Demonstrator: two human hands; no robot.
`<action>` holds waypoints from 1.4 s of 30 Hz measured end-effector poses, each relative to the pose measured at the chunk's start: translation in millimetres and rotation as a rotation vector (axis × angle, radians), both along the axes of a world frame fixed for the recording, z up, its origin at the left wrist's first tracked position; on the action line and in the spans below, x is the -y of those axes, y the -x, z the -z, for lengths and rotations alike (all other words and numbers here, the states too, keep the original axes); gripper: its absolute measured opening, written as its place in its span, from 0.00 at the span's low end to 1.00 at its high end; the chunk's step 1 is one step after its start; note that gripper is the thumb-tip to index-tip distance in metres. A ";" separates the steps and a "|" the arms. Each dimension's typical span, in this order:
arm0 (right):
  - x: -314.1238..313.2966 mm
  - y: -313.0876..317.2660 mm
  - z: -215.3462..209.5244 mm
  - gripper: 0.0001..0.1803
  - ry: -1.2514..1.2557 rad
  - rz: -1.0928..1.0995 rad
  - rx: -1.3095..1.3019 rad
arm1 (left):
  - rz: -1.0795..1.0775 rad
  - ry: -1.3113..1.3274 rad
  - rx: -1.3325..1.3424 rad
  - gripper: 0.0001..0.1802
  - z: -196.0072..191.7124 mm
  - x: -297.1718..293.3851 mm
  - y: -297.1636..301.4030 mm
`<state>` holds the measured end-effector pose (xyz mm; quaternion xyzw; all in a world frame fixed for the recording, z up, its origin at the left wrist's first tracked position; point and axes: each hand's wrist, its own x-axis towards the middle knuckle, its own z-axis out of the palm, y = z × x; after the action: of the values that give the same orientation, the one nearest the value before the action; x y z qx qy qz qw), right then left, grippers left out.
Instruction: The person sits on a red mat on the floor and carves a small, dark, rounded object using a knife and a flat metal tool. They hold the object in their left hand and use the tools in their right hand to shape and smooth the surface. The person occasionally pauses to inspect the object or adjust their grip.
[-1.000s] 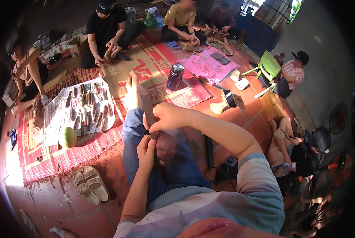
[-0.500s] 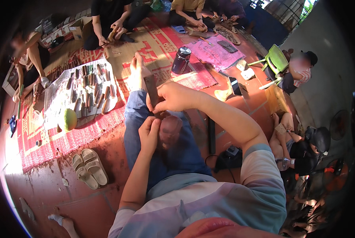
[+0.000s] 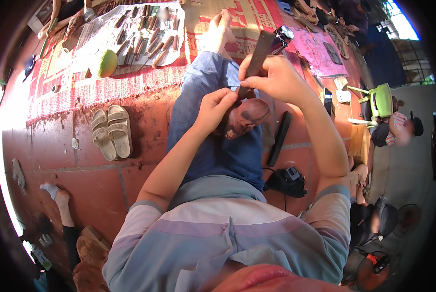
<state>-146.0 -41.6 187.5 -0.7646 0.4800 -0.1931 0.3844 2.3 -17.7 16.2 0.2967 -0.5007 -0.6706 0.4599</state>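
While your right grip (image 3: 265,73) was closed about a flat dark bar (image 3: 258,56), thumb and fingers on either side of it, your left grip (image 3: 215,111) was clasped round the left side of a carved brown piece (image 3: 248,117), its underside fingers hidden. That piece lay above your lap, just below the right grip, and the bar slanted down to its upper edge, its lower end close beside your left thumb.

The clearest container was a dark flask (image 3: 278,45) with a shiny lid, beyond the right grip and partly behind the bar; you could not have told its contents from outside. Ahead and left of both grips, a white sheet (image 3: 94,36) bore rows of handled tools (image 3: 154,46), with a green rounded fruit (image 3: 104,63) at its near edge.

As for writing, the red-and-tan mat (image 3: 140,80) past your grips carried bold printed characters. To the right of the right grip, a pink sheet (image 3: 315,48) showed marks too small to read. Sandals (image 3: 112,132) lay on the floor, well left of your left grip.
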 end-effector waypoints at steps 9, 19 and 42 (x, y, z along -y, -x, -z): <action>-12.3 23.4 -19.8 0.06 0.291 -0.003 0.104 | 0.037 -0.247 -0.175 0.33 7.0 -9.2 2.1; -23.8 1.6 -28.4 0.08 -0.063 0.137 0.058 | -0.259 0.011 -0.107 0.22 17.3 -12.6 19.8; -28.4 -16.4 -40.0 0.11 -0.463 0.272 -0.159 | -0.347 0.229 0.014 0.21 12.6 -19.8 20.3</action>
<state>-129.5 -13.1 227.5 -0.5978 0.6381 -0.0676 0.4804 -18.0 2.0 3.6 0.3290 -0.5181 -0.5179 0.5958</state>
